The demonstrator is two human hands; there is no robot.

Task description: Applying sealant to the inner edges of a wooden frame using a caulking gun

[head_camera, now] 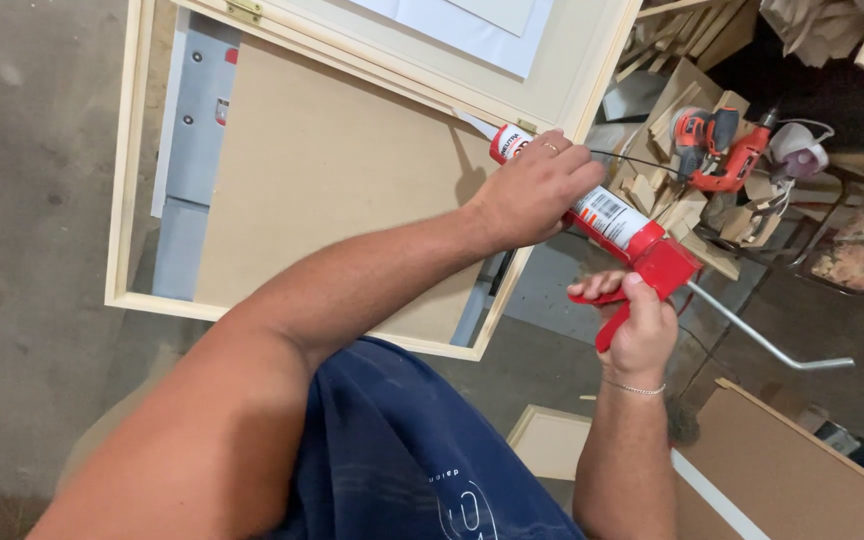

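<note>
- Between the hands, a red caulking gun [642, 250] is held.
- Its tube is gripped by the left hand [537, 190].
- Its trigger is squeezed by the right hand [642, 325].
- Just beyond the left hand, the wooden frame [512, 290] is met by the nozzle.

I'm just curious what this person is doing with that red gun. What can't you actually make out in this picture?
All in the head view:
- The nozzle tip of the caulking gun: hidden behind the left hand.
- Whether sealant lies along the wooden frame: not discernible.
- The trigger: mostly covered by the right hand.
- The red drill among wood offcuts: cluttered, details unclear.
- The hinged panel: cut off by the top edge.
</note>
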